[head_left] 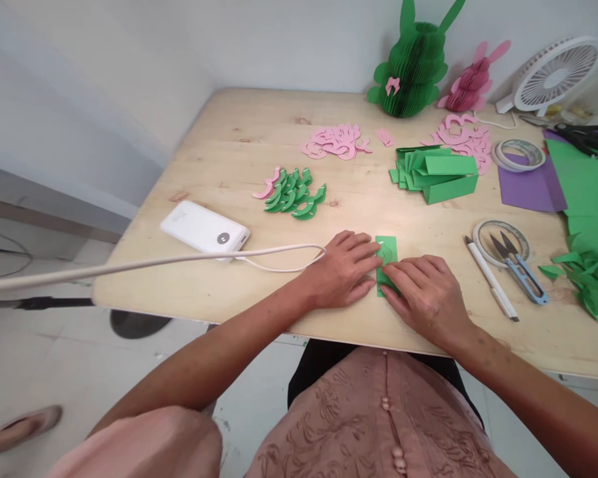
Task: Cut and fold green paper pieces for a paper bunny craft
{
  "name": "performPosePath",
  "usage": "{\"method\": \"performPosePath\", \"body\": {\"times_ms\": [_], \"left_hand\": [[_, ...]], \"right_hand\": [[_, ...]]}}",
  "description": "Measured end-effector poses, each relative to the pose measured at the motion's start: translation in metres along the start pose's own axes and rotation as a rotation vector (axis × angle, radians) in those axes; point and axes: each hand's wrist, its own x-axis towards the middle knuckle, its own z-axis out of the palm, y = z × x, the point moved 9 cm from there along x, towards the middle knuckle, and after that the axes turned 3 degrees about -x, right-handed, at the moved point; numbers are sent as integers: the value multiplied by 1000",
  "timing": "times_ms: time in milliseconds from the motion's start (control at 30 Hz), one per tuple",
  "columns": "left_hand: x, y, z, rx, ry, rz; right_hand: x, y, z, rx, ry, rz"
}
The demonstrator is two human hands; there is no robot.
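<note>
A small green paper strip [387,247] lies on the table near its front edge, with a faint curved outline on its upper part. My left hand [343,269] rests palm down beside it, fingers apart, the fingertips touching the strip's left edge. My right hand [426,295] is over the strip's lower right part, its fingers bent together at the paper; what they pinch, if anything, is hidden. Beyond my left hand lies a pile of curved green cut pieces [292,192] with a pink one [268,184] at its left.
A white power bank [204,227] with a cable [154,260] is at left. At right are a pen [492,279], tape roll [480,236], snips [525,275] and green scraps [595,282]. Folded green strips [451,174], pink cutouts [336,141] and a fan [555,76] stand farther back.
</note>
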Motion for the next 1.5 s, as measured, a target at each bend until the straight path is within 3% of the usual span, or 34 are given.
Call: {"method": "performPosePath", "body": {"times_ms": [1500], "left_hand": [[0,0,3,5,-22,-21]], "right_hand": [[-4,1,4,24,6,3]]}}
